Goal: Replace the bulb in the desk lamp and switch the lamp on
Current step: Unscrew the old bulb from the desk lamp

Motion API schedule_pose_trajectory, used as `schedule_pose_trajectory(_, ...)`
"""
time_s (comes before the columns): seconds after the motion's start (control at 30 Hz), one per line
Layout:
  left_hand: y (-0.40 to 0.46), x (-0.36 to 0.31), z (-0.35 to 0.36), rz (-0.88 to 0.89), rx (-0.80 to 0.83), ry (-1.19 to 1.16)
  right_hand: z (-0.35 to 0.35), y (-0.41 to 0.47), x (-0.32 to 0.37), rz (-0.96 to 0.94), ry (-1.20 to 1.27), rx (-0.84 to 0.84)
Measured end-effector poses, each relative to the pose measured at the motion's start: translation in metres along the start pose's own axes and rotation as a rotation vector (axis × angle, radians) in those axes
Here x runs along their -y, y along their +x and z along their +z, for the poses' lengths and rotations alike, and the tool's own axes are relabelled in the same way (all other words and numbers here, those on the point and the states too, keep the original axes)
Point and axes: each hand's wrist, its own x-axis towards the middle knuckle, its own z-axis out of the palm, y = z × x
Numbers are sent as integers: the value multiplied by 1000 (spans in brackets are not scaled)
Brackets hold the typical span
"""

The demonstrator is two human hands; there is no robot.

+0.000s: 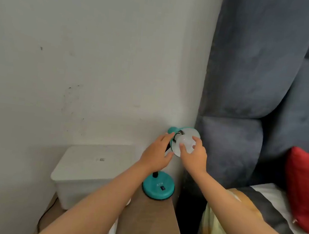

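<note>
A teal desk lamp stands on a wooden bedside table (148, 223). Its round base (157, 188) carries a small black switch (163, 188). The lamp's shade (192, 132) is tilted toward me, white inside. A white bulb (185, 143) sits in the middle of the shade. My right hand (193, 156) grips the bulb with its fingertips. My left hand (157, 154) clasps the back and lower rim of the shade from the left. The lamp's neck is mostly hidden behind my left hand.
A white lidded plastic box (89, 169) sits left of the table, against the wall. A grey padded headboard (250, 89) rises right of the lamp. A bed with a red pillow (306, 190) lies at the right. A black cable (44, 218) runs down at the lower left.
</note>
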Motion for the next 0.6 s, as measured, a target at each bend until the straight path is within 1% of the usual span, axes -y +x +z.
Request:
schedule_pose_trajectory(0.23, 24, 12, 13, -7, -105, -23, 15, 17, -2, 67, 90, -79)
schedule_pose_trajectory(0.43, 29, 16, 19, 20, -178, -24, 16, 15, -7, 8, 89, -107)
schedule_pose_trajectory(0.47, 28, 16, 19, 28, -180, -14, 15, 15, -7, -16, 83, -103)
schedule_pose_trajectory(0.57, 29, 14, 20, 37, -188, -11, 13, 14, -11, -192, 7, -47)
schedule_pose_trajectory(0.6, 29, 14, 20, 38, -190, -13, 13, 14, -12, -225, -13, -33)
